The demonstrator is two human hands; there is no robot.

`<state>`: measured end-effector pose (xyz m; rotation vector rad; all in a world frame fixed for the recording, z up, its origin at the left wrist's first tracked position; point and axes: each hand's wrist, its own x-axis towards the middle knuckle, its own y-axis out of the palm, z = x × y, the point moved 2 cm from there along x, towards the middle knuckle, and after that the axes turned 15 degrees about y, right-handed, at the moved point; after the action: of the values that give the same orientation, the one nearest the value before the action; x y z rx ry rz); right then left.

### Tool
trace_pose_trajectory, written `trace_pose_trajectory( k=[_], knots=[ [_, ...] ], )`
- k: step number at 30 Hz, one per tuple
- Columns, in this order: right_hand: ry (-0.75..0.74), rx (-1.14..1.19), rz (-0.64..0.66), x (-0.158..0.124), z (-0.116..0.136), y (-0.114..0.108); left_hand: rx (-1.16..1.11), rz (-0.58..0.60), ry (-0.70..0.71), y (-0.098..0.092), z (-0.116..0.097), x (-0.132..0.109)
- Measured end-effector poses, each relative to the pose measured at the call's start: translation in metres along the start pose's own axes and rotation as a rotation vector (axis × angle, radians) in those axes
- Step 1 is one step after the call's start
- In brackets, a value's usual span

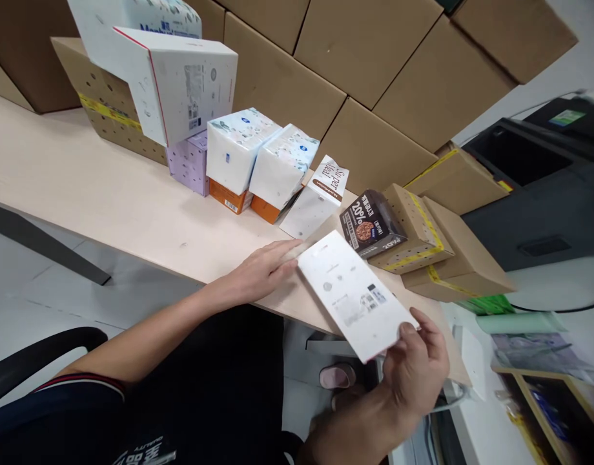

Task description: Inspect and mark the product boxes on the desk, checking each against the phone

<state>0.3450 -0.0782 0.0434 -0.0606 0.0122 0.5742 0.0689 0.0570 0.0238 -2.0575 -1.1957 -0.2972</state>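
Observation:
A white cardboard box (358, 297) with small grey print and a barcode label is held tilted over the table's front edge. My right hand (416, 361) grips its near right corner, thumb on the printed face and fingers around the edge. At the opposite end, my left hand (265, 271) holds the box's left edge, its fingertips partly hidden. Just behind the box stand a dark brown biscuit box (369, 223) marked 20% and a white "Super Meal" box (316, 200).
Two tissue packs (241, 148) rest on orange boxes (229, 196). Further left, another white box (193, 87) with a red edge sits above a purple box (190, 161). Brown cartons (326, 106) line the back of the table (146, 206); taped cartons (418, 226) stand right.

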Motion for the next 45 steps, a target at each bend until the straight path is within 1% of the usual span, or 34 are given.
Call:
trace_pose_trajectory(
  k=[1, 3, 5, 6, 8, 10, 11, 13, 17, 20, 24, 28, 34, 39, 41, 45],
  knots=[
    [0.052, 0.045, 0.049, -0.002, -0.005, -0.002, -0.065, -0.008, -0.030, -0.001, -0.001, 0.000],
    [0.116, 0.094, 0.145, -0.002, -0.011, 0.004, -0.191, -0.033, -0.068, -0.004, -0.003, -0.001],
    [0.126, 0.115, 0.211, 0.003, -0.015, 0.021, -0.306, -0.103, -0.090, -0.008, -0.003, -0.004],
    [0.123, 0.124, 0.237, 0.005, -0.016, 0.032, -0.357, -0.165, -0.105, -0.011, -0.001, -0.007],
    [0.090, 0.124, 0.275, 0.009, -0.018, 0.055, -0.441, -0.310, -0.151, -0.016, 0.005, -0.012],
    [0.032, 0.097, 0.283, 0.008, -0.020, 0.076, -0.485, -0.413, -0.187, -0.022, 0.011, -0.018],
    [0.004, 0.073, 0.277, 0.005, -0.021, 0.083, -0.487, -0.441, -0.193, -0.024, 0.013, -0.020],
    [-0.054, 0.020, 0.245, 0.000, -0.023, 0.091, -0.473, -0.462, -0.190, -0.028, 0.016, -0.024],
    [-0.141, -0.062, 0.184, -0.010, -0.026, 0.090, -0.457, -0.432, -0.175, -0.033, 0.014, -0.025],
    [-0.183, -0.123, 0.190, -0.012, -0.025, 0.085, -0.458, -0.420, -0.178, -0.033, 0.012, -0.024],
    [-0.197, -0.175, 0.208, -0.013, -0.026, 0.083, -0.489, -0.443, -0.172, -0.032, 0.012, -0.024],
    [-0.198, -0.139, 0.192, -0.013, -0.027, 0.083, -0.519, -0.438, -0.161, -0.032, 0.013, -0.024],
    [-0.154, -0.083, 0.203, -0.009, -0.034, 0.081, -0.554, -0.434, -0.228, -0.031, 0.013, -0.024],
    [-0.131, -0.073, 0.210, -0.006, -0.041, 0.079, -0.551, -0.433, -0.236, -0.030, 0.016, -0.026],
    [-0.131, -0.068, 0.213, -0.005, -0.042, 0.079, -0.518, -0.422, -0.236, -0.030, 0.018, -0.027],
    [-0.152, -0.006, 0.219, -0.005, -0.041, 0.077, -0.355, -0.373, -0.245, -0.035, 0.014, -0.027]
  ],
)
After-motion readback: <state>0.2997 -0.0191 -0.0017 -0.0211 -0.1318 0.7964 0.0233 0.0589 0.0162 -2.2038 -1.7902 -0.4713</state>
